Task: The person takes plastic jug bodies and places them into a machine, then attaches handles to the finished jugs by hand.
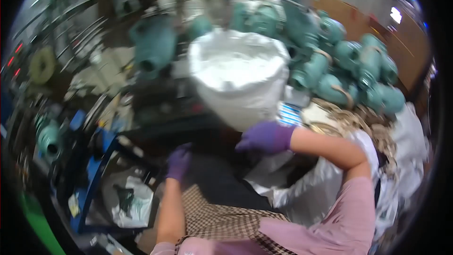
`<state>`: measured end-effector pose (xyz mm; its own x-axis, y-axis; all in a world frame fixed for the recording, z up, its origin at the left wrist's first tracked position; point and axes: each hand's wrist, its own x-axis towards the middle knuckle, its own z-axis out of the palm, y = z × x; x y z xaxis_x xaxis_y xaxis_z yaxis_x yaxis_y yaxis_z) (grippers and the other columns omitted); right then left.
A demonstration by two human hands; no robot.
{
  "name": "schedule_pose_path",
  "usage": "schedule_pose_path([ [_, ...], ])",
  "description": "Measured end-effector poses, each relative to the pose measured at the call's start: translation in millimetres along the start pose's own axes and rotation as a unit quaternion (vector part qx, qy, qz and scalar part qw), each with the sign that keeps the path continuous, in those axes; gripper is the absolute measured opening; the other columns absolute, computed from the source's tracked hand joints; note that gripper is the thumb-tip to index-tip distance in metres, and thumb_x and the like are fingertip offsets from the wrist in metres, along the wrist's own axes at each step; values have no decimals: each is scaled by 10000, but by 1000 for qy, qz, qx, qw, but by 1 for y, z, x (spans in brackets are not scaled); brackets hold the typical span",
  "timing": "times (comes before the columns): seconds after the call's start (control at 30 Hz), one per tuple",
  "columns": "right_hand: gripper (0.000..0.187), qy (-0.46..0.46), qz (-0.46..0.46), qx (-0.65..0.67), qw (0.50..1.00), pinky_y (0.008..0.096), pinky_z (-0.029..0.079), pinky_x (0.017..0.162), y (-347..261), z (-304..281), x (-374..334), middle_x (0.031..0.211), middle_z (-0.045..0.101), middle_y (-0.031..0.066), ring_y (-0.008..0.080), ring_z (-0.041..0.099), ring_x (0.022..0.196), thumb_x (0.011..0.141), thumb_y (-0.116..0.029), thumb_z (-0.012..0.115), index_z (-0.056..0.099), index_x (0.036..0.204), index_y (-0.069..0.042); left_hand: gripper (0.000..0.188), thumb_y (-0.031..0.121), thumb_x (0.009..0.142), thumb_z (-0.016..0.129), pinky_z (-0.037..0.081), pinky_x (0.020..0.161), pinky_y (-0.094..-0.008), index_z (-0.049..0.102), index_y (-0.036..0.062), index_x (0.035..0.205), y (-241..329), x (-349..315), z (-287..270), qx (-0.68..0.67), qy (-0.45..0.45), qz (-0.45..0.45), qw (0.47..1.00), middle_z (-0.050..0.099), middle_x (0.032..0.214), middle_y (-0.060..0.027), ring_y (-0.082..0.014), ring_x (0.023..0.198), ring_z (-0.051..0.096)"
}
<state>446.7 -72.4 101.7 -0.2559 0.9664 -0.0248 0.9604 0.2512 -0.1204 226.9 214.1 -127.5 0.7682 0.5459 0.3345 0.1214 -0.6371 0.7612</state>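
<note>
Purple gloves cover both of my hands. My left hand is over my dark lap, its fingers smeared by motion; nothing can be made out in it. Just below a large white sack is my right hand, bent at the wrist, with its fingers blurred and partly hidden. Whether it touches the sack I cannot tell. The sack stands upright with a wide mouth, and pale white material shows inside. A blue-and-white striped packet lies beside my right hand.
Green bottle-shaped plastic parts are heaped at the back right, before brown cardboard. Another green part is left of the sack. A blue frame stands at my left, with a white plastic bag inside it.
</note>
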Motion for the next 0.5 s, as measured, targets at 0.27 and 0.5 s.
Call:
schedule_pose_path([
  [0.27, 358, 190, -236, 310, 901, 410, 530, 782, -148, 109, 147, 1088, 691, 126, 318, 665, 960, 913, -266, 627, 641, 1226, -92, 459, 166, 803, 735, 460, 1017, -422, 649, 23, 1230, 79, -70, -149, 142, 323, 0, 936, 657, 1211, -180, -349, 1162, 608],
  [0.5, 555, 437, 94, 53, 893, 460, 522, 814, -55, 8, 187, 1094, 626, 167, 385, 619, 980, 792, -99, 704, 567, 1330, -110, 908, 433, 677, 837, 352, 1096, -576, 414, 346, 1475, 116, -26, -378, 628, 439, -127, 629, 234, 1587, -178, -510, 1404, 248],
])
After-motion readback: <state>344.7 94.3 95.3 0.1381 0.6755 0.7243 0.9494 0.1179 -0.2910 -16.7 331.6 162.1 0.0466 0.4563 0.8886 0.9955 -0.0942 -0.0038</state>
